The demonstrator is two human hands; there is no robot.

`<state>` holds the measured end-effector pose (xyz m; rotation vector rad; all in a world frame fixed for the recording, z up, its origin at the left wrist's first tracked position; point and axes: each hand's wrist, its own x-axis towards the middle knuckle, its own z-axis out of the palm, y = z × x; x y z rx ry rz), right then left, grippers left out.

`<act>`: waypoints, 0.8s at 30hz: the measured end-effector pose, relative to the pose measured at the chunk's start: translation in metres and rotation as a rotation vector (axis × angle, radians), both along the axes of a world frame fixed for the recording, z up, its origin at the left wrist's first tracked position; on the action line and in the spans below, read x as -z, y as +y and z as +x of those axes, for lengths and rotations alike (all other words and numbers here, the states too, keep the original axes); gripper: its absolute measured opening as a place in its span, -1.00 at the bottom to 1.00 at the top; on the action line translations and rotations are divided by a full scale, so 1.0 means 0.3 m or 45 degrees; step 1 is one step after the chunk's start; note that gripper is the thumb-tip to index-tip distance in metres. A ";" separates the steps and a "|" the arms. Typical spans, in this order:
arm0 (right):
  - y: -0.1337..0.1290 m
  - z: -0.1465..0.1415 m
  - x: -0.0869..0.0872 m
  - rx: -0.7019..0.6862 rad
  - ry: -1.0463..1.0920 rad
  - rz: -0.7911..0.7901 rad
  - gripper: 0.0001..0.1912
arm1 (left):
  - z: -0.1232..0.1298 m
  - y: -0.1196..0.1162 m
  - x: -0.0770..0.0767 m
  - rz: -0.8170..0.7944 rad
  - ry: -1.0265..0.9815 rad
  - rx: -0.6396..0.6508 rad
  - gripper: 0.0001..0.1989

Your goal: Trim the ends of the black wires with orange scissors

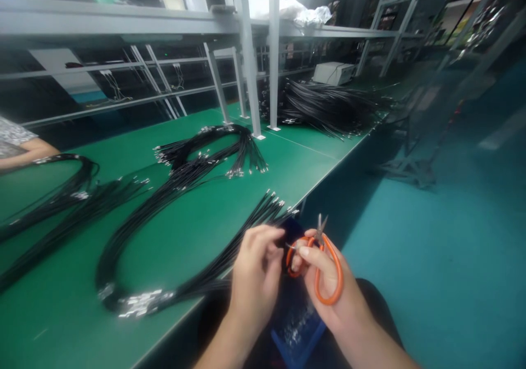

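My right hand (324,273) holds a pair of scissors with orange handles (339,281); the short metal blades point up and stand slightly apart. At its thumb and index fingertips a small thin piece shows, too small to name. Close by on the left is my left hand (255,270), its fingers bent and apart from the thumb, with nothing visible in them. Beside and behind it lies a bundle of black cables (143,218) with silvery ends, curving over the green table (181,254). Below the hands sits a blue tray (298,347) with small whitish bits in it.
More black cable bundles lie at the left (61,221) and in a big heap (324,106) farther back. Metal posts (249,56) rise from the table to a shelf (123,21). Another person's arm (35,152) rests at the left edge. Blue-green floor (444,259) stretches to the right.
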<state>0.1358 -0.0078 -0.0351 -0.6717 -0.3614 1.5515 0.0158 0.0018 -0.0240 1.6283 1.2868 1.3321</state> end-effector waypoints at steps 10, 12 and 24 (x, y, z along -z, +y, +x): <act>0.008 -0.009 -0.023 0.026 -0.006 0.085 -0.78 | -0.024 0.001 -0.022 -0.108 0.127 0.158 -0.84; 0.008 -0.009 -0.027 0.024 -0.037 0.102 -0.79 | -0.017 -0.004 -0.014 -0.232 -0.013 0.261 -0.92; 0.025 -0.009 -0.060 0.123 -0.372 0.186 -0.70 | -0.010 -0.002 -0.013 -0.427 -0.269 0.269 -0.84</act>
